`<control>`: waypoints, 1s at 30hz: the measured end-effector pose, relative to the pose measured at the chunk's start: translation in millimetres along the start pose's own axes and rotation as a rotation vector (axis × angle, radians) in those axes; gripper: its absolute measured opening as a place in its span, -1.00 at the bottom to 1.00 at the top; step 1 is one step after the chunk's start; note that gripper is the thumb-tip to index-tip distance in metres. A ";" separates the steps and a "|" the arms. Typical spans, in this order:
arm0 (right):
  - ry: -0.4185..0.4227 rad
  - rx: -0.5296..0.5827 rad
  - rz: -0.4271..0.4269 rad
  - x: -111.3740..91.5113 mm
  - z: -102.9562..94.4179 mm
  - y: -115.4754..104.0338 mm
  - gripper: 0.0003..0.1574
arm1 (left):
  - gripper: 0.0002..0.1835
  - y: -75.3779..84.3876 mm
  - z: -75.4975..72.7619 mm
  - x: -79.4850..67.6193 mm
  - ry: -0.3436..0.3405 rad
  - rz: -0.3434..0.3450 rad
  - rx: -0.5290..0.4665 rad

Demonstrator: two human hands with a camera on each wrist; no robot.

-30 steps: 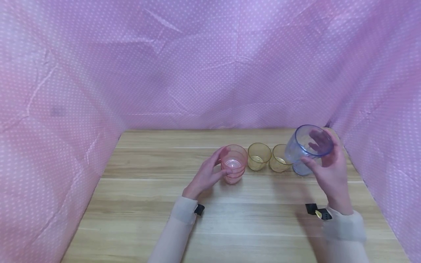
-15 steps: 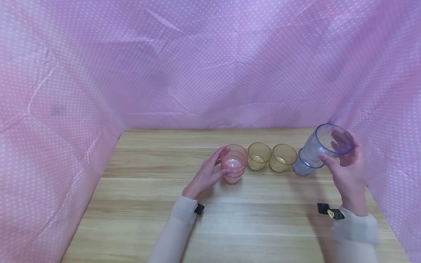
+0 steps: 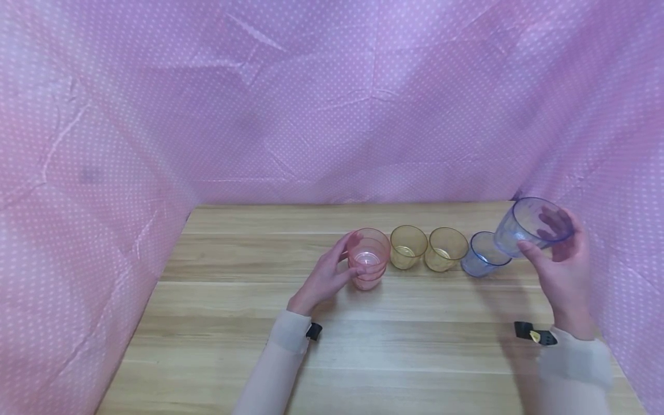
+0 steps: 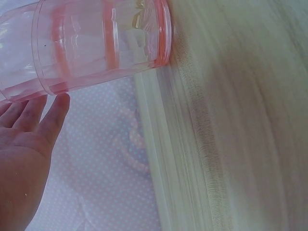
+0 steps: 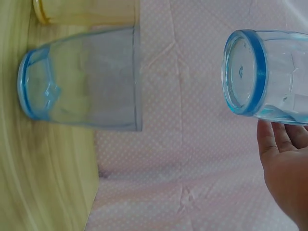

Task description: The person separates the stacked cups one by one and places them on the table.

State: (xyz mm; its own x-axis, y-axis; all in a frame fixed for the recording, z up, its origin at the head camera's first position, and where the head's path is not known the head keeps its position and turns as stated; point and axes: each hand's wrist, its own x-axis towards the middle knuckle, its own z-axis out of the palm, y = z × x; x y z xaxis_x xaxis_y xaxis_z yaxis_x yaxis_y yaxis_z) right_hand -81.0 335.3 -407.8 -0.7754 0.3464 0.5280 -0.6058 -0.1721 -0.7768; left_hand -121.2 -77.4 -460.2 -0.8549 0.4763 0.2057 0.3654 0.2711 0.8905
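On the table stands a stack of clear pink cups (image 3: pixel 369 278), one nested in another. My left hand (image 3: pixel 323 283) grips the stack from the left, thumb in front and fingers behind. My right hand (image 3: pixel 566 282) holds a clear blue cup (image 3: pixel 508 235) near its rim, slightly tilted. In the right wrist view the held cup's blue base (image 5: pixel 260 72) is well off the table. A second blue cup (image 3: pixel 478 264) stands upright on the table, just left of the raised one.
Two clear yellow cups, a left one (image 3: pixel 407 260) and a right one (image 3: pixel 442 263), stand upright between the pink stack and the blue cup. Pink dotted cloth (image 3: pixel 332 115) hangs behind and at both sides of the wooden table (image 3: pixel 218 334).
My right hand has moved to the right with the blue cup, from over the standing blue cup to beside it. My left hand stays at the pink stack.
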 end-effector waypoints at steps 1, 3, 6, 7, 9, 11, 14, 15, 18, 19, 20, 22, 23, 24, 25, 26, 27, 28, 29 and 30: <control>0.003 -0.006 0.001 0.0 -1.7 0.4 -0.02 | -0.14 -0.1 0.0 -0.1 0.000 0.001 0.002; 0.004 -0.015 0.001 0.3 -5.9 1.4 -0.01 | -0.14 -0.5 0.0 -0.2 0.001 0.001 0.006; 0.011 0.026 0.023 0.5 -12.5 3.0 -0.01 | -0.14 -0.1 0.1 -0.6 0.003 0.000 0.007; 0.014 0.031 0.030 0.9 -14.9 3.2 0.00 | -0.14 0.1 0.1 -0.8 0.003 0.001 0.007; 0.025 0.042 0.056 1.4 -19.3 3.3 -0.01 | -0.14 0.3 0.2 -0.9 0.004 0.001 0.005; 0.032 0.045 0.076 2.5 -23.9 2.9 -0.02 | -0.14 0.4 0.4 -0.9 0.004 0.002 0.005; 0.045 0.026 0.092 3.6 -30.7 2.1 -0.02 | -0.14 0.7 0.7 -0.8 0.006 0.004 0.006; 0.048 0.026 0.096 3.8 -32.8 1.8 -0.02 | -0.14 0.7 0.8 -0.8 0.006 0.004 0.007; 0.073 0.016 0.111 3.7 -37.4 0.6 -0.03 | -0.14 1.1 1.0 -0.7 0.006 0.002 0.008; 0.081 0.009 0.115 3.6 -38.7 0.3 -0.03 | -0.15 1.0 1.0 -0.7 0.006 0.004 0.008; 0.090 0.002 0.122 3.4 -39.8 0.0 -0.03 | -0.15 0.9 1.1 -0.6 0.006 0.005 0.009; 0.106 -0.013 0.132 2.8 -41.8 -0.4 -0.03 | -0.15 0.6 1.2 -0.5 0.006 0.010 0.010; 0.108 -0.017 0.134 2.6 -42.9 -0.3 -0.03 | -0.15 0.4 1.2 -0.4 0.006 0.012 0.009; 0.110 -0.012 0.136 2.1 -43.9 0.0 -0.02 | -0.16 0.2 1.3 -0.4 0.006 0.013 0.009; 0.108 -0.012 0.136 1.8 -45.1 0.4 -0.01 | -0.16 0.0 1.4 -0.3 0.007 0.016 0.009; 0.108 -0.008 0.138 1.6 -46.1 0.7 0.00 | -0.16 0.0 1.4 -0.3 0.007 0.017 0.009; 0.108 -0.006 0.139 1.3 -47.2 1.2 0.01 | -0.16 -0.1 1.5 -0.3 0.007 0.017 0.008; 0.107 -0.006 0.140 1.2 -48.4 1.6 0.01 | -0.16 -0.1 1.5 -0.4 0.008 0.019 0.009; 0.108 -0.003 0.144 1.2 -49.4 2.0 0.01 | -0.16 0.0 1.6 -0.4 0.008 0.019 0.011; 0.108 -0.010 0.147 1.4 -50.4 2.3 0.01 | -0.16 0.1 1.7 -0.4 0.008 0.019 0.012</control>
State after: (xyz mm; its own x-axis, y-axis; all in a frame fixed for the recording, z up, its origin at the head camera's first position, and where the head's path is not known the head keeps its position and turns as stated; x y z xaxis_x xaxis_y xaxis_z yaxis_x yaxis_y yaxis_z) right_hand -74.5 381.9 -426.2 -0.8316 0.4152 0.3690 -0.4850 -0.2191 -0.8466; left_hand -120.2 -76.1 -461.0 -0.8509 0.4744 0.2257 0.3858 0.2725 0.8814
